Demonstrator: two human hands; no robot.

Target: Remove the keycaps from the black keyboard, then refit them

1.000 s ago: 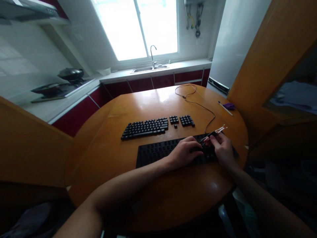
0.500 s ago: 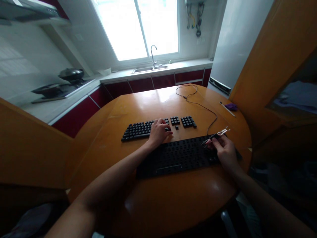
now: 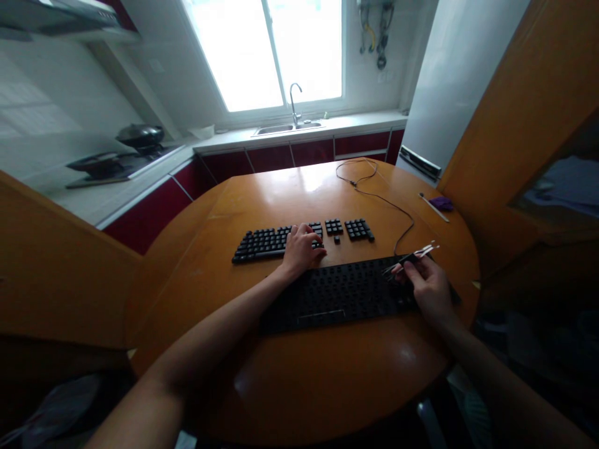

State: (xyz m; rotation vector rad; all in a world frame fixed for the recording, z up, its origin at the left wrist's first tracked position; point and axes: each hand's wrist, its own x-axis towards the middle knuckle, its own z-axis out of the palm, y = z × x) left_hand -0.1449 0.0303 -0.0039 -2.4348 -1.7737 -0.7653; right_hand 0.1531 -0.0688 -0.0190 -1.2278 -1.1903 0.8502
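A bare black keyboard base (image 3: 337,293) lies near the front of the round wooden table (image 3: 281,199). Behind it, loose black keycaps (image 3: 262,243) are laid out in keyboard order, with smaller groups (image 3: 359,229) to the right. My left hand (image 3: 302,248) rests on the right end of the main keycap block, fingers curled over the caps; what it grips is hidden. My right hand (image 3: 428,285) sits on the right end of the base, pinching a thin keycap puller tool (image 3: 412,255) that points up and to the right.
The keyboard cable (image 3: 374,193) loops across the back right of the table. A purple item and a thin stick (image 3: 437,204) lie at the far right edge. A kitchen counter with a sink (image 3: 285,128) and a stove with pots (image 3: 121,156) stand behind.
My left hand left the keyboard base and moved back to the row of keycaps, where it stays. My right hand keeps the tool in nearly the same spot.
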